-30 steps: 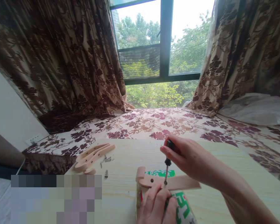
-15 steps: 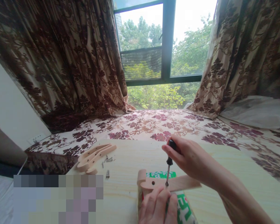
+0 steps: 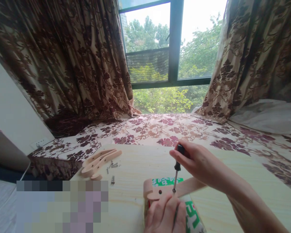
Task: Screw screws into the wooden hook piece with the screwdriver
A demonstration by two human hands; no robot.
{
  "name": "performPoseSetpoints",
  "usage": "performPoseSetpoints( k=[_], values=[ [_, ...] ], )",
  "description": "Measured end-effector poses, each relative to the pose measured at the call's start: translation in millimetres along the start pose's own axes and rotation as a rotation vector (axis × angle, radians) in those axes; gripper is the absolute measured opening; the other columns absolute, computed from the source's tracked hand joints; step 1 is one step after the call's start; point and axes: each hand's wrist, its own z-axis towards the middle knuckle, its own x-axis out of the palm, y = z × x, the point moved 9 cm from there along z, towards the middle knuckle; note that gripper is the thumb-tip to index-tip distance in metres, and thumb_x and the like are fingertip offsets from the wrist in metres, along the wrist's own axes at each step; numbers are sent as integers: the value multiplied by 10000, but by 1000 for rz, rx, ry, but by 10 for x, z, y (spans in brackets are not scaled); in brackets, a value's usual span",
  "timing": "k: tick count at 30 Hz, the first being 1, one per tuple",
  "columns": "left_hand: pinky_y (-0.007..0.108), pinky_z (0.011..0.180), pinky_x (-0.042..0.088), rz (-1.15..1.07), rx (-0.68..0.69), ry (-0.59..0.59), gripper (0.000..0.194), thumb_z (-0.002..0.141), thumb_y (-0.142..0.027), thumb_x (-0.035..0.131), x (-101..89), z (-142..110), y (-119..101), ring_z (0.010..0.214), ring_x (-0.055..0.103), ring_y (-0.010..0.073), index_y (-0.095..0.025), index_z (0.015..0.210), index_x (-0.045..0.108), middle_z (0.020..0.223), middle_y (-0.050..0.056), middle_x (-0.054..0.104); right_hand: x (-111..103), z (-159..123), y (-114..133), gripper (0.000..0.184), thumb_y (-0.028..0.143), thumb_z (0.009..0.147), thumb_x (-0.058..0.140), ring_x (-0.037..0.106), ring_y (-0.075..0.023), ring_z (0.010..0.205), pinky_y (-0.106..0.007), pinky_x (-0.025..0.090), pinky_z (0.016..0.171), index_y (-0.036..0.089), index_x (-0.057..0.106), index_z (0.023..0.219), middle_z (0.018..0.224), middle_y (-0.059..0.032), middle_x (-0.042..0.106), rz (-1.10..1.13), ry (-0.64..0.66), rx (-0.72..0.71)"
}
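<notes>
My right hand (image 3: 195, 163) is closed around the black handle of a screwdriver (image 3: 177, 165). Its shaft points down, and the tip meets a screw head (image 3: 174, 190) at a curved wooden piece (image 3: 186, 187). A dark hole (image 3: 160, 192) shows in that piece, left of the screw. My left hand (image 3: 165, 213) presses on the near side of the wood, fingers bent; whether they pinch the screw is hidden. Beneath the wood lies a block-shaped package (image 3: 192, 215) with green and white print. A rounded wooden end (image 3: 147, 187) stands at its left.
Several curved wooden pieces with holes (image 3: 100, 163) lie at the board's left, beside loose screws (image 3: 113, 180). The pale wooden tabletop (image 3: 133, 161) borders a flower-patterned cloth (image 3: 165, 126). Patterned curtains (image 3: 87, 64) flank a window (image 3: 173, 42). A blurred patch covers the lower left.
The view has shifted slightly. My right hand and the screwdriver remain over the same screw, and the wooden piece's right end has tilted a little upward. My left hand stays on the wood.
</notes>
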Motion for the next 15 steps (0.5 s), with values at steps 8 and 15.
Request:
performPoseSetpoints(
  k=[8,15],
  values=[
    [281,942,386,-7,-8,44,294,918,-122,372,5,-10,7,920,631,145,-251,851,628,805,-23,671,9,-111,110,216,351,913,476,448,-126,595,-253,323,567,216,474,744,643,25,547,89,113,-97],
    [278,970,363,-32,-40,54,284,937,-148,383,19,-1,22,957,602,147,-243,810,619,822,-31,664,-22,-76,89,233,357,901,492,452,-136,583,-268,312,562,208,472,722,634,9,552,-6,42,-54]
  ],
)
